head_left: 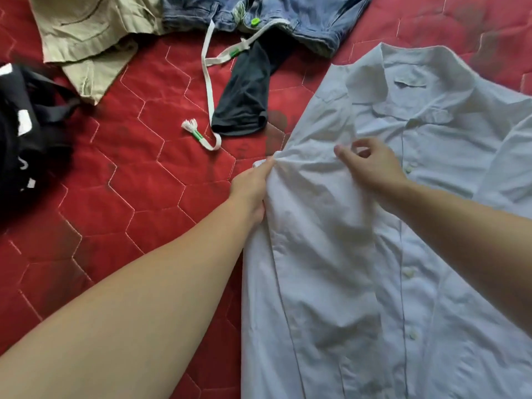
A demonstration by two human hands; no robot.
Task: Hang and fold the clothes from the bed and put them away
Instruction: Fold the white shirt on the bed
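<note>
My left forearm crosses the lower frame; my left hand [253, 188] grips the bunched left edge of the pale blue shirt [359, 283]. My right hand [371, 165] hovers just above the shirt's chest, fingers loosely curled, holding nothing that I can see. The shirt lies front-up on the red quilt [129, 182], collar away from me, long axis running from me outward. Left hand is nearer the side to fold inward. Beyond lie jeans [311, 18], khaki trousers [80, 30], a dark garment [244, 96].
</note>
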